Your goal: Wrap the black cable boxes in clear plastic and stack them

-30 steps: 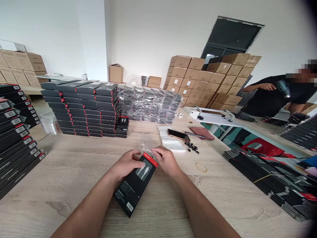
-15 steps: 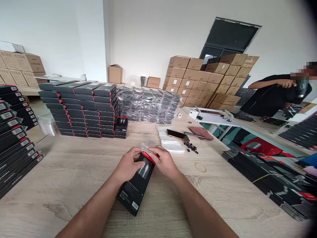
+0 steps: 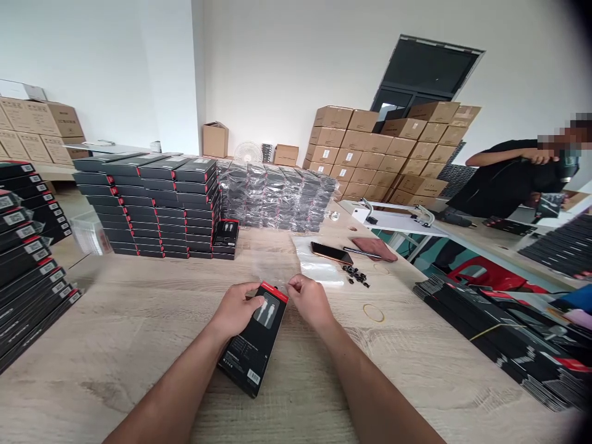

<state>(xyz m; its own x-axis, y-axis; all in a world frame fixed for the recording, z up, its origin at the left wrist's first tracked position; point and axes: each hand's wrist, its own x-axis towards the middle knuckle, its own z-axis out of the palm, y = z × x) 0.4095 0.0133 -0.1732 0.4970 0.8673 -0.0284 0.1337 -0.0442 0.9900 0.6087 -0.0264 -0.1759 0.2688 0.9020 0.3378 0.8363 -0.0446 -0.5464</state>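
Note:
My left hand [image 3: 237,310] grips a black cable box [image 3: 250,348] with a red top edge and two white connectors pictured on its front. The box leans at a slant above the wooden table, its lower end toward me. Just right of the box top, my right hand [image 3: 311,301] is closed in a pinch on a thin clear plastic bag [image 3: 271,266], which spreads beyond the box and is hard to see against the wood. A small dark tab shows at the top of the box.
Stacked black boxes [image 3: 157,209] and plastic-wrapped boxes [image 3: 277,197] stand behind. More piles flank me, including banded flat cartons [image 3: 490,339]. Clear bags [image 3: 319,265], a phone [image 3: 332,253], small black pieces [image 3: 355,274] and a rubber band [image 3: 374,312] lie at right. A co-worker [image 3: 504,172] holds a heat gun.
My right hand has moved off the box top, slightly right. The plastic that was bunched at the top now lies spread out beyond it. My left hand still holds the box.

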